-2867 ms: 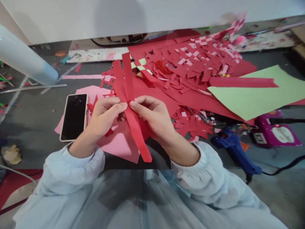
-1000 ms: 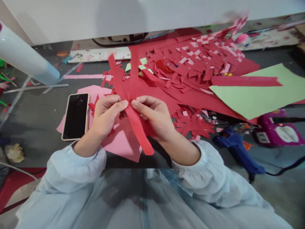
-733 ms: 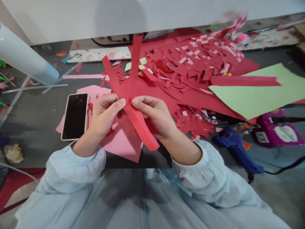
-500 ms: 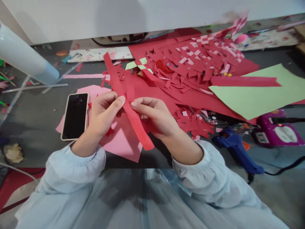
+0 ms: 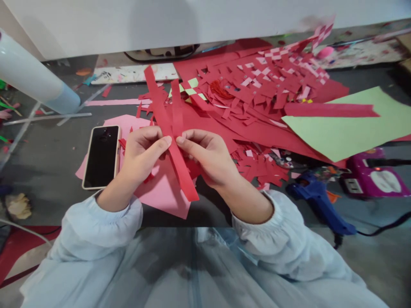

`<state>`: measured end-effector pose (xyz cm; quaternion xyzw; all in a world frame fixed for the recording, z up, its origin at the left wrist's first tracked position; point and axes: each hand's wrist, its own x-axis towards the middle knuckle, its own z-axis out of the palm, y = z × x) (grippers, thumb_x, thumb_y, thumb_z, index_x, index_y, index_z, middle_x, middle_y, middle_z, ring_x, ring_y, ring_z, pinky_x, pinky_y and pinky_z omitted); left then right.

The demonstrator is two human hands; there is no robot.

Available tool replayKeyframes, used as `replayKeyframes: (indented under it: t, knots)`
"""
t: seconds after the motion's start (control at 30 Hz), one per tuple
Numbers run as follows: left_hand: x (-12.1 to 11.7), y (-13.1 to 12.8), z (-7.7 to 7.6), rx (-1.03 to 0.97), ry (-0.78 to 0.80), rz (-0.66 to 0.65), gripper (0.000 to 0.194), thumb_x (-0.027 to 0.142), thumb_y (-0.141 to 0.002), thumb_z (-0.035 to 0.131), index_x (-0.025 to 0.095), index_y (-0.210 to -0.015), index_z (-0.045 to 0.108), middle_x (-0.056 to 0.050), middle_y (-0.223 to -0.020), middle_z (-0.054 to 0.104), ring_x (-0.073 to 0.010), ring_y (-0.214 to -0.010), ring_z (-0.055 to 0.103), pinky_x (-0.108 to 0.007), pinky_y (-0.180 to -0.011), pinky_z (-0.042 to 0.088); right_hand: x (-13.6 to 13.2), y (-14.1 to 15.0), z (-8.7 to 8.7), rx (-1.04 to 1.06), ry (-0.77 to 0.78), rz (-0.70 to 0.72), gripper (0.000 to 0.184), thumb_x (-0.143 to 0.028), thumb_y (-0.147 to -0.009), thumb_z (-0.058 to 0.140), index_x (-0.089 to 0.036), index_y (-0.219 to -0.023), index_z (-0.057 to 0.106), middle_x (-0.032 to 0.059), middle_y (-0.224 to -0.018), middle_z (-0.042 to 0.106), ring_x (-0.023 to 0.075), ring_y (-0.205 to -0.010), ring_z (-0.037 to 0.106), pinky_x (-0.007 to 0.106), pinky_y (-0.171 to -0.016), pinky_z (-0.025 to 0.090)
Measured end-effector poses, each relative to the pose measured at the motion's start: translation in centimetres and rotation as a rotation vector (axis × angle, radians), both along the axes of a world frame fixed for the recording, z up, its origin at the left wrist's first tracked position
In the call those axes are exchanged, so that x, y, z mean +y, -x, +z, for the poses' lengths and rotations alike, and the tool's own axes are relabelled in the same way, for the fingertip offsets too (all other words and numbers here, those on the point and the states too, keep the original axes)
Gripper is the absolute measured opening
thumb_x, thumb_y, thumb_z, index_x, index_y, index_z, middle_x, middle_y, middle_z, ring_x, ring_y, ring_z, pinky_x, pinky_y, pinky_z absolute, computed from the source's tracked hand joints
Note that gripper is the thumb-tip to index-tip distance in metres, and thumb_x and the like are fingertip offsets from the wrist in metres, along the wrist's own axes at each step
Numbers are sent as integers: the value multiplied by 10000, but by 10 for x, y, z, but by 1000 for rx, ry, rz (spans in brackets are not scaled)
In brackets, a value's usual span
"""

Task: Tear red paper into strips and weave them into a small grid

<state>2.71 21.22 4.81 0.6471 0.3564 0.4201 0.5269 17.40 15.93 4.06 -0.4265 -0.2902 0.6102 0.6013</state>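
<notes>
Two red paper strips meet between my hands at the middle of the view. The longer strip (image 5: 181, 169) slants from upper left to lower right; the other strip (image 5: 177, 105) rises behind it. My left hand (image 5: 144, 149) pinches the strips with its thumb on top, left of the crossing. From the right, my right hand (image 5: 208, 156) pinches close to the same spot, its thumb at the long strip's edge. The fingers beneath are mostly hidden. Below the hands lies pink paper (image 5: 167, 196) on the dark table.
A phone (image 5: 101, 156) lies left of my hands. Red paper sheets with woven pink-and-red pieces (image 5: 263, 72) spread behind. Green paper (image 5: 349, 132) carries a folded red strip. A blue glue gun (image 5: 321, 201) and purple power socket (image 5: 374, 173) are at right; a white cylinder (image 5: 38, 72) stands left.
The strips have turned more upright, and the long strip's lower end has swung left. Both hands have shifted slightly, keeping their pinch.
</notes>
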Motion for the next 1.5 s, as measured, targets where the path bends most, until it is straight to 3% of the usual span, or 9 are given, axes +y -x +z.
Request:
replayKeyframes:
  t: [0.33, 0.57, 0.83, 1.3, 1.5]
  knots:
    - [-1, -1, -7, -14, -45, 73, 345, 323, -828, 705, 186, -552, 550, 32, -533, 501, -81, -478, 427, -244, -459, 339, -2, 4, 0, 72, 21, -24, 350, -454, -657, 894, -192, -710, 668, -70, -573, 554, 63, -543, 518, 210, -553, 466]
    - [2, 0, -2, -47, -64, 22, 335, 328, -837, 711, 189, -571, 563, 31, -537, 516, -82, -477, 460, -229, -460, 366, 0, -2, 2, 163, 75, 128, 337, -423, -625, 920, -179, -678, 693, -76, -538, 546, 43, -483, 473, 201, -537, 457]
    - [1, 0, 4, -17, -6, -29, 290, 279, -779, 736, 173, -563, 575, 31, -532, 531, -70, -455, 440, -202, -436, 355, 0, -3, 0, 77, 12, 56, 326, -412, -634, 914, -180, -684, 690, -70, -573, 574, 34, -503, 463, 187, -542, 452]
    - [5, 0, -7, -117, -105, 5, 352, 340, -822, 764, 180, -566, 583, 38, -520, 506, -73, -465, 445, -216, -451, 367, -2, 4, -1, 163, 29, -47, 298, -364, -631, 916, -193, -688, 679, -55, -622, 636, 57, -551, 557, 205, -588, 507]
    - [5, 1, -4, -98, -120, 12, 358, 398, -833, 784, 194, -603, 599, 27, -561, 519, -86, -485, 452, -237, -466, 390, 0, -3, 4, 142, 47, 68, 337, -410, -591, 940, -180, -684, 712, -72, -538, 572, 41, -478, 493, 200, -538, 493]
